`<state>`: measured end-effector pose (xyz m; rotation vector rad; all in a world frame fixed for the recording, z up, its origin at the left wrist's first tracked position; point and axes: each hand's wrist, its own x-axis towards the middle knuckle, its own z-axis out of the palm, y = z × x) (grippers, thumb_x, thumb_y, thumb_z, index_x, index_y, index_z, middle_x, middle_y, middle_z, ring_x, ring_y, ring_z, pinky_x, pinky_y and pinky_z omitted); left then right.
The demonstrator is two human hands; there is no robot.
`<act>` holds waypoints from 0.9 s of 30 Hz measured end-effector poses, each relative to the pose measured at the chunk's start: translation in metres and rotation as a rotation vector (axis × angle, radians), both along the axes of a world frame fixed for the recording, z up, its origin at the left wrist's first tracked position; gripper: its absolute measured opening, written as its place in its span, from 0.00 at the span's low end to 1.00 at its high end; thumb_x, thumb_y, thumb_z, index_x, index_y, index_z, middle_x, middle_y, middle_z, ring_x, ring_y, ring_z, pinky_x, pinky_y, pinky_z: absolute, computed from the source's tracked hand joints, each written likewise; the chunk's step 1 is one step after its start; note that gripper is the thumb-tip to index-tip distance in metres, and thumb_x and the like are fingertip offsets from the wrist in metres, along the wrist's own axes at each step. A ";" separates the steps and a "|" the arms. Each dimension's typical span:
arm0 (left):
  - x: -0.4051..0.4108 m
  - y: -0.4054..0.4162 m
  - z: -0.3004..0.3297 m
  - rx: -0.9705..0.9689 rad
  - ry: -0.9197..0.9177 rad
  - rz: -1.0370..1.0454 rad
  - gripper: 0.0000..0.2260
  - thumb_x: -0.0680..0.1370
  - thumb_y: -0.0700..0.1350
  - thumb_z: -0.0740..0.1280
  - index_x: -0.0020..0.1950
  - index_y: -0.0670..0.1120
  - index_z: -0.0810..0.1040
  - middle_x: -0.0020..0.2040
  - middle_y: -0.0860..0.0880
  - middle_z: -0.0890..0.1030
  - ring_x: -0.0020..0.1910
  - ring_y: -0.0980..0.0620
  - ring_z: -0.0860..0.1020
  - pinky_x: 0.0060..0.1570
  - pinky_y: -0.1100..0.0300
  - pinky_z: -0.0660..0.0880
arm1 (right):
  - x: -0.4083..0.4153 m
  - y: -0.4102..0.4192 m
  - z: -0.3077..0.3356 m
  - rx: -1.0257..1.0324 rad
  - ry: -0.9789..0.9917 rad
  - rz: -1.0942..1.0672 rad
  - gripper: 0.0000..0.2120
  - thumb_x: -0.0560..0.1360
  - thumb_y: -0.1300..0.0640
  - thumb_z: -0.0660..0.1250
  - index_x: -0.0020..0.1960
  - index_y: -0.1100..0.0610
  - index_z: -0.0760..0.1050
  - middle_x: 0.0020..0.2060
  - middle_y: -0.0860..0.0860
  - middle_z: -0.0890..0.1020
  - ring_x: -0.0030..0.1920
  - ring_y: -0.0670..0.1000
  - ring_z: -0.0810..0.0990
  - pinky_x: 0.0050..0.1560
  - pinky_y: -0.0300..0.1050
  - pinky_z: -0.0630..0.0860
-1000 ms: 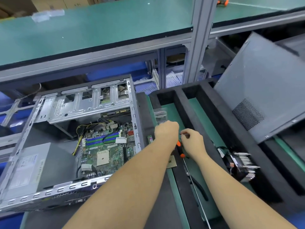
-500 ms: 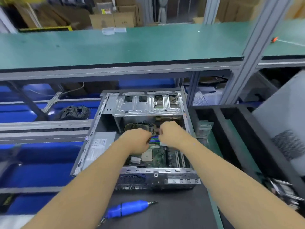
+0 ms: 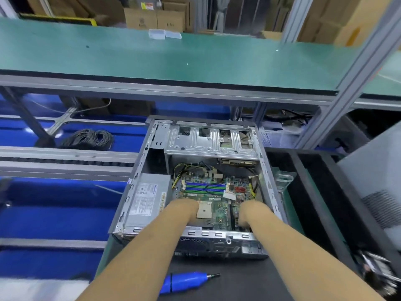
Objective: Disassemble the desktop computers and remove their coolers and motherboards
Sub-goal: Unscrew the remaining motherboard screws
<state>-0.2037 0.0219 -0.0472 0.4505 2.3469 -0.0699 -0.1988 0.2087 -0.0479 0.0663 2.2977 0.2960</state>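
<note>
Computer case point(image 3: 201, 181) lies open on its side on the table point(image 3: 238, 283), so the motherboard point(image 3: 217, 198) faces up for access. Both hands are down at the board's near edge, left hand point(image 3: 184, 210) by the bare CPU socket point(image 3: 204, 210), right hand point(image 3: 247, 216) near the case wall, probably to lift it. Fingers hidden: can't tell their state. Blue screwdriver point(image 3: 186, 281) parked just in front.

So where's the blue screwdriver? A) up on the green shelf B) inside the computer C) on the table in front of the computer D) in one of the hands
C: the blue screwdriver lies on the dark table in front of the computer, between the arms; both hands are inside the case.
</note>
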 end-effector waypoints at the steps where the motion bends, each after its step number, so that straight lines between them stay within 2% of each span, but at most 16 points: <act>1: -0.001 0.001 -0.002 -0.012 -0.032 -0.011 0.06 0.79 0.34 0.62 0.42 0.40 0.70 0.37 0.45 0.70 0.41 0.45 0.70 0.43 0.52 0.70 | -0.001 0.001 -0.001 -0.002 -0.020 -0.009 0.09 0.79 0.58 0.62 0.55 0.60 0.76 0.46 0.54 0.76 0.46 0.54 0.77 0.55 0.47 0.79; 3: -0.003 0.002 -0.004 -0.011 -0.076 -0.034 0.05 0.79 0.35 0.61 0.44 0.39 0.70 0.40 0.43 0.69 0.42 0.45 0.68 0.42 0.53 0.67 | -0.004 0.002 -0.005 -0.027 -0.051 -0.025 0.13 0.79 0.59 0.62 0.61 0.62 0.76 0.52 0.56 0.77 0.49 0.56 0.76 0.60 0.50 0.78; 5: -0.005 0.001 -0.005 0.002 -0.099 -0.048 0.04 0.80 0.35 0.60 0.45 0.39 0.70 0.43 0.42 0.69 0.42 0.46 0.67 0.43 0.54 0.66 | -0.006 0.001 -0.006 -0.028 -0.071 -0.027 0.14 0.80 0.59 0.61 0.64 0.63 0.75 0.54 0.58 0.77 0.52 0.56 0.77 0.61 0.49 0.76; 8: -0.003 0.000 -0.005 0.023 -0.069 -0.018 0.04 0.78 0.33 0.61 0.45 0.40 0.71 0.42 0.43 0.71 0.42 0.45 0.69 0.43 0.53 0.69 | -0.004 0.002 -0.003 -0.011 -0.065 -0.036 0.15 0.80 0.61 0.61 0.65 0.64 0.75 0.56 0.57 0.78 0.48 0.54 0.78 0.50 0.45 0.76; 11: -0.003 0.001 -0.001 0.049 -0.049 -0.002 0.05 0.77 0.32 0.63 0.49 0.41 0.74 0.48 0.43 0.75 0.45 0.45 0.73 0.52 0.50 0.76 | -0.002 0.003 0.004 -0.006 -0.032 -0.051 0.14 0.81 0.59 0.62 0.64 0.63 0.76 0.50 0.54 0.80 0.36 0.49 0.76 0.38 0.41 0.76; 14: -0.002 0.003 0.000 0.056 -0.064 -0.056 0.07 0.77 0.31 0.61 0.49 0.42 0.75 0.49 0.43 0.76 0.45 0.45 0.72 0.49 0.52 0.73 | 0.000 0.003 0.008 -0.018 0.005 -0.079 0.15 0.81 0.59 0.59 0.64 0.64 0.75 0.50 0.54 0.77 0.39 0.49 0.75 0.41 0.40 0.75; 16: -0.002 0.005 -0.001 0.037 -0.061 -0.093 0.07 0.78 0.32 0.61 0.48 0.42 0.75 0.48 0.44 0.75 0.45 0.45 0.72 0.49 0.50 0.74 | 0.001 0.002 0.011 -0.035 0.035 -0.082 0.15 0.81 0.59 0.59 0.64 0.64 0.75 0.51 0.54 0.79 0.43 0.50 0.76 0.47 0.40 0.77; 19: -0.003 0.007 -0.001 -0.042 -0.012 -0.149 0.07 0.79 0.33 0.60 0.49 0.43 0.75 0.48 0.45 0.76 0.45 0.45 0.73 0.51 0.49 0.76 | 0.000 0.001 0.014 -0.047 0.202 -0.112 0.11 0.79 0.61 0.64 0.59 0.62 0.76 0.43 0.52 0.79 0.46 0.52 0.79 0.48 0.41 0.78; 20: -0.004 0.009 -0.001 -0.062 0.007 -0.165 0.07 0.79 0.33 0.60 0.49 0.43 0.75 0.48 0.46 0.76 0.46 0.45 0.74 0.51 0.49 0.76 | -0.001 0.003 0.014 -0.048 0.243 -0.095 0.10 0.78 0.63 0.65 0.59 0.62 0.76 0.45 0.52 0.80 0.47 0.52 0.80 0.48 0.41 0.78; 22: -0.004 0.012 -0.001 -0.073 0.025 -0.192 0.08 0.78 0.32 0.61 0.48 0.43 0.76 0.47 0.47 0.76 0.46 0.45 0.75 0.53 0.48 0.77 | 0.002 0.004 0.012 -0.087 0.177 -0.076 0.11 0.77 0.64 0.65 0.59 0.62 0.75 0.48 0.53 0.79 0.47 0.52 0.79 0.50 0.41 0.79; 23: -0.005 0.013 -0.002 -0.076 0.034 -0.203 0.08 0.78 0.32 0.61 0.47 0.43 0.77 0.46 0.47 0.76 0.45 0.45 0.75 0.52 0.48 0.78 | 0.002 0.002 0.010 -0.118 0.139 -0.069 0.09 0.77 0.63 0.65 0.58 0.62 0.76 0.46 0.52 0.78 0.44 0.52 0.78 0.46 0.41 0.79; 25: -0.007 0.013 -0.003 -0.077 0.041 -0.219 0.07 0.77 0.32 0.62 0.45 0.43 0.76 0.43 0.46 0.76 0.43 0.45 0.74 0.48 0.49 0.77 | 0.004 -0.001 0.003 -0.218 0.114 -0.067 0.03 0.78 0.60 0.64 0.46 0.59 0.74 0.38 0.51 0.74 0.36 0.49 0.75 0.34 0.40 0.74; 27: -0.009 0.012 -0.004 -0.062 0.029 -0.205 0.07 0.77 0.31 0.63 0.42 0.42 0.74 0.41 0.45 0.75 0.41 0.45 0.74 0.43 0.51 0.74 | 0.005 -0.005 0.001 -0.287 0.072 -0.084 0.10 0.79 0.56 0.63 0.39 0.57 0.70 0.35 0.51 0.72 0.33 0.49 0.71 0.31 0.40 0.69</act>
